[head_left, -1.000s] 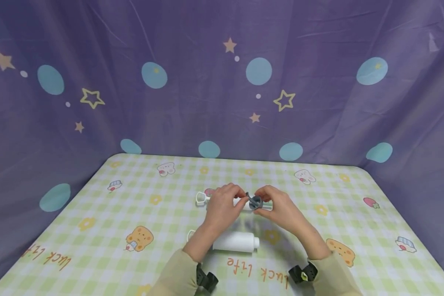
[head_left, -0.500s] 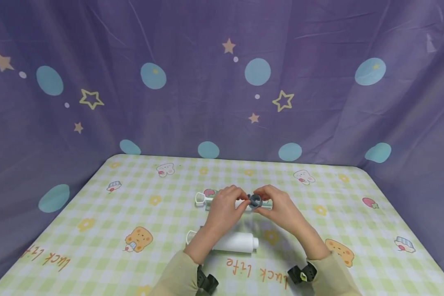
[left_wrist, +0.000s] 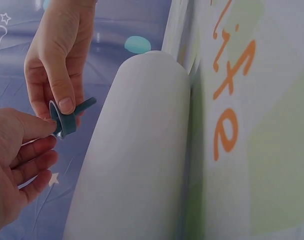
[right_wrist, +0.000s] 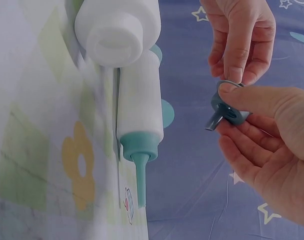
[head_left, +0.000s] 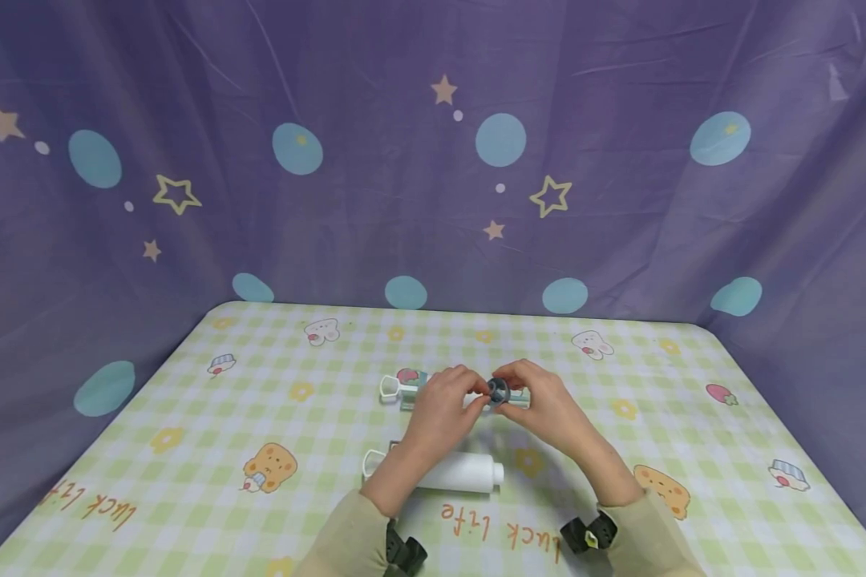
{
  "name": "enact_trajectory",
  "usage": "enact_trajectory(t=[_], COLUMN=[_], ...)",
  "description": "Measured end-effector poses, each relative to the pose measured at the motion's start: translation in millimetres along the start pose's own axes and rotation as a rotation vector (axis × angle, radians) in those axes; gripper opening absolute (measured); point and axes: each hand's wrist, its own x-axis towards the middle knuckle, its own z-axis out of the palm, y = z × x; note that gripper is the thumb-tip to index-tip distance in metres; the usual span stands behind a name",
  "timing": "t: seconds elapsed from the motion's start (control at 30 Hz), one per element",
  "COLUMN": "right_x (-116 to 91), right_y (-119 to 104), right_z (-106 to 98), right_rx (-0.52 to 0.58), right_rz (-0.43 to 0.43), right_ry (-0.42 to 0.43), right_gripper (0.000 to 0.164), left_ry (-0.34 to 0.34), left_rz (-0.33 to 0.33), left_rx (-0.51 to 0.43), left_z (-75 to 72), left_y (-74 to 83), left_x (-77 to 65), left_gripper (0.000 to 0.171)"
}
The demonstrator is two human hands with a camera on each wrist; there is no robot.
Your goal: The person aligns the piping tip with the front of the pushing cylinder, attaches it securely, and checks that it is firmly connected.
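I see the left hand (head_left: 439, 410) and right hand (head_left: 546, 406) tightly pinching the grey-teal nozzle cap (right_wrist: 225, 106) between them, up off the table (head_left: 188, 497), seemingly to steady so small a piece, though fingers partly hide it, the white bottle (head_left: 462, 473) lying nearby.

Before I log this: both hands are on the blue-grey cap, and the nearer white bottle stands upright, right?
Not quite: the nearer white bottle lies on its side, as the head view shows. The left hand and right hand are both on the blue-grey cap.
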Motion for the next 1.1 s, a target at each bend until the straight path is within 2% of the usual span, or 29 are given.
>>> enact_trajectory(t=[0.33,0.8,1.1], right_x=[-0.5,1.7,-7.5], right_y=[-2.3,-3.8,0.7], right_z=[0.0,-3.4,-4.5], right_rx=[0.014,0.021,-0.011], right_rz=[-0.004,-0.005,0.051], right_ry=[-0.024,-0.045,-0.091], right_gripper=[0.038,0.038,0.037], left_ry=[0.015,-0.029,-0.113], left_rz=[0.056,0.055,0.033], left_rx=[0.016,0.022,0.027], left_z=[2.4,-0.3,-4.1], left_y=[-1.6,-1.1,-2.0], left_x=[-1.7,-1.2,-1.8], left_gripper=[0.009,0.005,0.007])
